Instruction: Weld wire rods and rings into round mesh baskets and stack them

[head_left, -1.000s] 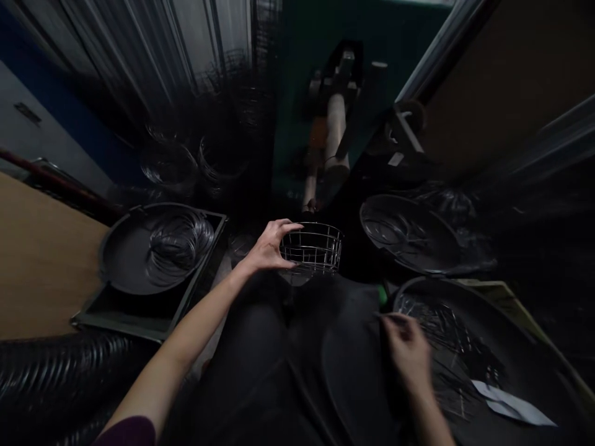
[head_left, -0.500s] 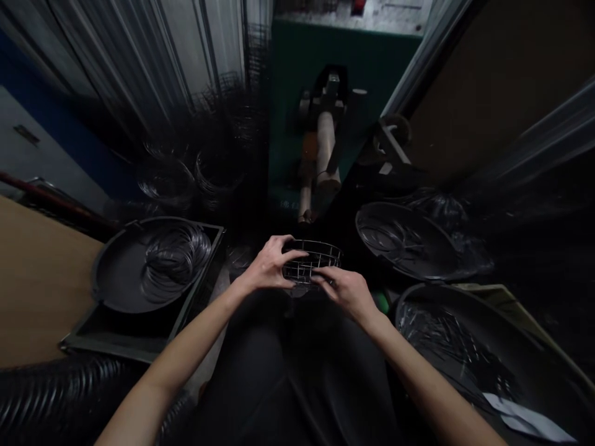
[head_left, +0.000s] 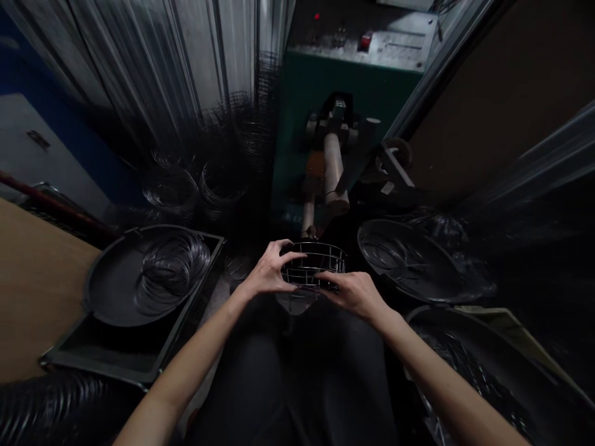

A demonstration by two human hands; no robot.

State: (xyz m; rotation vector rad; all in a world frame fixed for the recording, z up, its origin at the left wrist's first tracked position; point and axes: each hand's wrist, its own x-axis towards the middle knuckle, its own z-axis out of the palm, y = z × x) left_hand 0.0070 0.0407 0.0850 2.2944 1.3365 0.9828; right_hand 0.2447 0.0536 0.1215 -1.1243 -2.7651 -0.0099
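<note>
Corrugated metal sheeting fills the top of the view, and we're looking straight down at a wire basket, the centre of all the action, held up over the person's dark trousers! Both hands are on it. The left hand comes in from the basket's left side, fingers curled over the upper wire hoops, thumb up along the rim, a firm half-closed grip. The right hand sits against the basket's near right side, flatter and more open, fingers stretched along the lower wires and pressing in. Nothing else is in either hand!

Straight ahead of the basket stands a green machine with a metal control panel and a red switch, a pale roller jutting out from its front. Ahead and to the left of the basket, loose wire rings sit in a dark heap. Left of the basket, a black round pan holds a coil of thin wire, and that pan sits in a dark metal tray on a wooden tabletop. Right of the basket, a second black pan holds a few wire pieces, and a third pan lies nearer, down past the right forearm, with straight wires in it. Down at the bottom left, a black ribbed hose runs below the basket's level
</note>
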